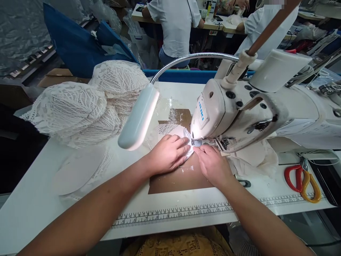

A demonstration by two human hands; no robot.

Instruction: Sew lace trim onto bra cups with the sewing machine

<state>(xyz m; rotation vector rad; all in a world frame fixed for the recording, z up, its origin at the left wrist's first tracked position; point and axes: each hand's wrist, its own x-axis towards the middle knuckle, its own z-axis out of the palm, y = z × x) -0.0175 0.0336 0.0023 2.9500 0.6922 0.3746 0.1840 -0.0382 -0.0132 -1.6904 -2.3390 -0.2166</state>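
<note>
A white lace piece with a smooth pale panel lies beneath the sewing machine, its edge at the lit needle area. My left hand rests flat over the piece, fingers stretched out and pressing it just left of the presser foot. My right hand is closed at the front edge of the piece, right of the needle, with the index fingertip on the fabric; its thumb is hidden. Brown sheeting covers the table under both hands.
Stacked lace cups stand at the left, with a loose pale cup piece before them. A lamp hangs over the table. Scissors lie right, near a printed ruler. More fabric lies behind my right hand. Co-workers sit beyond.
</note>
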